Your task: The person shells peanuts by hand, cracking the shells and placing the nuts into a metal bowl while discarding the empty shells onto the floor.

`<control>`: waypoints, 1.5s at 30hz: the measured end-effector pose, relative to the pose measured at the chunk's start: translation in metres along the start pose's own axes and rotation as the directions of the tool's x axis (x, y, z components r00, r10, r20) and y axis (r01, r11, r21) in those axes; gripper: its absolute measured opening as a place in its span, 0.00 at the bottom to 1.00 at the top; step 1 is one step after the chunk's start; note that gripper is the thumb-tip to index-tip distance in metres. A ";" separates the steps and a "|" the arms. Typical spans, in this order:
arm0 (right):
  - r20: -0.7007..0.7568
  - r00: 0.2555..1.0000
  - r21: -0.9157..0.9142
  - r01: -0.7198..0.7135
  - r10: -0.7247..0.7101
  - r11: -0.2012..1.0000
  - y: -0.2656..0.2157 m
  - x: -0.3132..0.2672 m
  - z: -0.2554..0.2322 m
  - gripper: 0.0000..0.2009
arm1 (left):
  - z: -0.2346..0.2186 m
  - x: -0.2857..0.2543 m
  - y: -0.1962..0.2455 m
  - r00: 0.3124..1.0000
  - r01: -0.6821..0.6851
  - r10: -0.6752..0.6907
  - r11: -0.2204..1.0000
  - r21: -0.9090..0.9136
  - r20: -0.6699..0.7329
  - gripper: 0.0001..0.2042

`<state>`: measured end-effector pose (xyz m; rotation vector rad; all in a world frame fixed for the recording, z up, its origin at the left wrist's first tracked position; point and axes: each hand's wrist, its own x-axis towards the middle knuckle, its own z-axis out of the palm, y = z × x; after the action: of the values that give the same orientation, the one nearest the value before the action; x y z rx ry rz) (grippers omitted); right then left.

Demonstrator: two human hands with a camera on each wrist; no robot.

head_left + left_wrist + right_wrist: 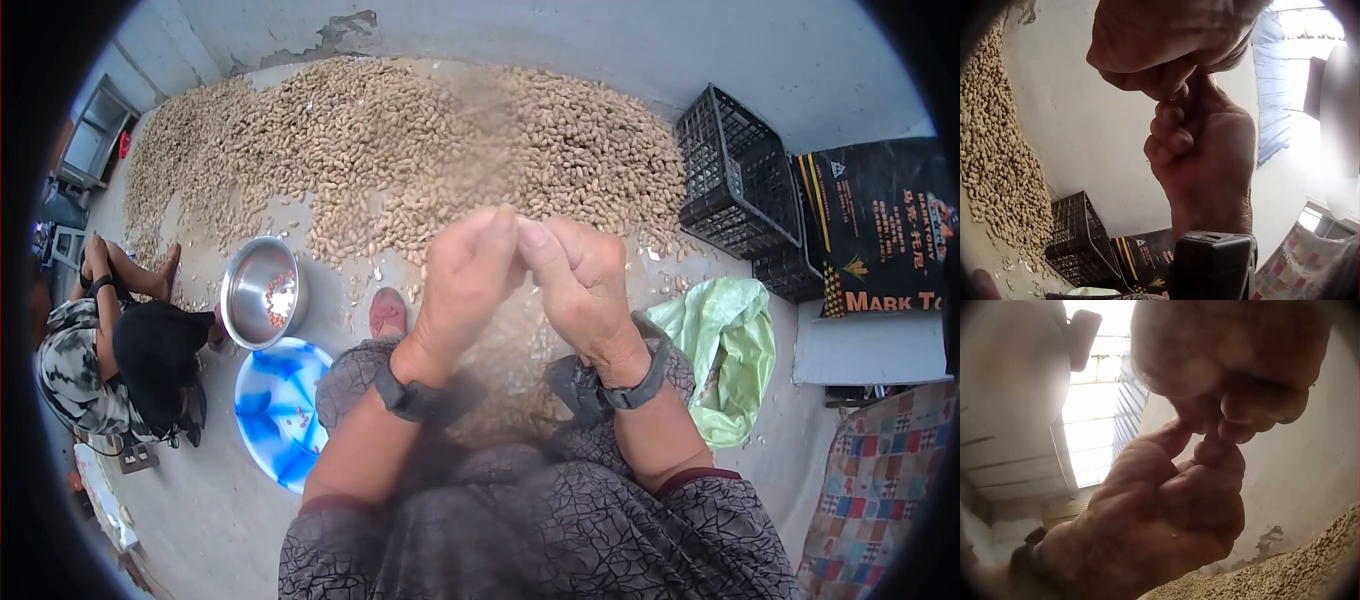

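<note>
Two hands met fingertip to fingertip above the person's lap, on the near side of the peanut heap [400,150]. The left hand [465,290] had its fingers curled, thumb and forefinger pressed against those of the right hand [580,285], which was curled the same way. Both pinched at one small point between them, but what they held was hidden by the fingers in all three views, so it could not be told what the grip closed on. In the left wrist view the right hand [1204,162] rose from below with its knuckles bent, meeting the left hand [1166,44] above it. In the right wrist view the left hand [1147,519] filled the lower frame and the right hand [1235,369] came down onto it, blurred.

Each wrist carried a dark strap with a camera. The heap spread wide over the concrete floor, against the wall. Just near of the heap, to its left, a steel bowl [262,292] held a few reddish kernels, and a blue basin [280,415] lay touching it on the nearer side. Right of the heap stood a black crate [735,180], with a black sack [880,225] beyond it. A green bag [730,350] lay near of the crate. Left of the bowl another person [120,350] crouched.
</note>
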<state>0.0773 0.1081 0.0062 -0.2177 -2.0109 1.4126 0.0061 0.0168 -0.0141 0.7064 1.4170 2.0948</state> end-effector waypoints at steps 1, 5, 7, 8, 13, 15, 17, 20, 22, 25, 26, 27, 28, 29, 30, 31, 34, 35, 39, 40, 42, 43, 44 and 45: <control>0.000 1.000 0.000 0.004 -0.004 1.000 -0.001 0.001 0.000 0.14 | -0.001 0.002 -0.002 1.000 -0.005 0.005 1.000 -0.013 0.008 0.16; 0.072 0.969 -0.185 0.244 -0.235 0.952 -0.001 0.006 -0.004 0.11 | -0.014 0.002 0.009 0.984 0.179 -0.177 0.978 -0.104 0.033 0.19; 0.104 0.945 -0.258 0.327 -0.311 0.909 0.001 0.009 -0.008 0.10 | -0.027 0.003 0.013 0.969 0.025 -0.135 0.887 0.462 0.207 0.16; 0.155 0.919 -0.285 0.393 -0.363 0.874 0.004 0.010 -0.010 0.09 | -0.028 0.004 0.015 0.969 0.020 -0.130 0.888 0.458 0.210 0.16; 0.141 0.906 -0.299 0.424 -0.400 0.855 0.010 0.008 -0.009 0.09 | -0.036 0.007 0.021 0.794 0.567 -0.477 0.806 -0.172 0.377 0.18; 0.161 0.929 -0.366 0.369 -0.332 0.854 0.010 0.009 -0.012 0.11 | -0.025 0.004 0.013 0.835 0.522 -0.460 0.836 -0.171 0.301 0.19; 0.136 0.931 -0.359 0.364 -0.338 0.859 0.012 0.009 -0.008 0.11 | -0.018 0.004 0.012 0.872 0.472 -0.433 0.866 -0.163 0.226 0.20; 0.116 0.920 -0.424 0.387 -0.374 0.819 0.012 0.009 -0.006 0.12 | -0.015 0.004 0.013 0.843 0.533 -0.515 0.838 -0.118 0.156 0.22; 0.124 0.904 -0.496 0.414 -0.409 0.764 0.014 0.010 -0.005 0.12 | -0.015 0.003 0.007 0.821 0.571 -0.555 0.789 -0.229 0.134 0.21; 0.118 0.866 -0.483 0.477 -0.485 0.735 0.019 0.010 -0.004 0.12 | -0.022 0.002 0.010 0.801 0.595 -0.533 0.758 -0.266 0.274 0.21; 0.142 0.852 -0.469 0.506 -0.503 0.724 0.020 0.009 -0.004 0.12 | -0.022 0.002 0.010 0.805 0.590 -0.526 0.763 -0.265 0.275 0.21; 0.166 0.836 -0.454 0.536 -0.523 0.712 0.019 0.009 -0.004 0.12 | -0.022 0.001 0.008 0.804 0.593 -0.538 0.763 -0.258 0.255 0.20; 0.167 0.828 -0.455 0.546 -0.535 0.703 0.017 0.009 -0.005 0.12 | -0.021 0.001 0.007 0.804 0.593 -0.546 0.766 -0.250 0.235 0.19; 0.185 0.842 -0.437 0.533 -0.507 0.725 0.014 0.009 -0.006 0.12 | -0.020 0.000 0.010 0.813 0.580 -0.531 0.777 -0.247 0.239 0.19; 0.204 0.853 -0.422 0.519 -0.480 0.743 0.011 0.009 -0.007 0.11 | -0.018 -0.001 0.014 0.832 0.547 -0.511 0.822 -0.160 0.218 0.19; 0.202 0.842 -0.426 0.535 -0.500 0.730 0.011 0.008 -0.008 0.11 | -0.017 -0.002 0.017 0.851 0.507 -0.486 0.859 -0.070 0.198 0.18; 0.198 0.829 -0.431 0.553 -0.523 0.713 0.009 0.013 -0.010 0.10 | -0.025 -0.004 0.001 0.853 0.515 -0.466 0.822 -0.242 0.234 0.14; 0.163 0.855 -0.413 0.512 -0.493 0.753 0.006 0.011 -0.009 0.10 | -0.026 -0.006 -0.003 0.838 0.545 -0.485 0.772 -0.327 0.251 0.14; 0.138 0.842 -0.439 0.524 -0.522 0.730 0.013 0.006 -0.003 0.09 | -0.009 -0.007 -0.008 0.993 0.062 -0.083 0.973 0.223 0.088 0.21; 0.135 0.860 -0.435 0.498 -0.493 0.750 0.013 0.002 -0.001 0.09 | -0.006 -0.011 -0.006 0.990 0.097 -0.117 0.970 0.223 0.082 0.21; 0.016 0.921 -0.401 0.363 -0.390 0.841 0.014 0.000 0.002 0.10 | 0.001 -0.008 0.001 0.990 0.143 -0.143 0.985 0.098 0.001 0.21; 0.021 0.934 -0.397 0.334 -0.355 0.855 0.013 -0.002 0.003 0.10 | 0.004 -0.009 0.001 0.984 0.179 -0.179 0.980 0.092 -0.010 0.21; -0.007 0.953 -0.319 0.286 -0.304 0.904 0.012 -0.003 0.003 0.10 | 0.006 -0.010 -0.001 0.990 0.138 -0.138 0.990 0.009 -0.013 0.21; -0.036 0.965 -0.237 0.243 -0.259 0.941 0.010 -0.003 0.005 0.11 | 0.006 -0.010 -0.002 0.996 0.085 -0.086 0.994 -0.069 -0.019 0.21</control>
<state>0.0742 0.1072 -0.0050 -0.1011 -2.0630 1.0014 0.0178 0.0143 -0.0152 0.5879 1.3567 2.0796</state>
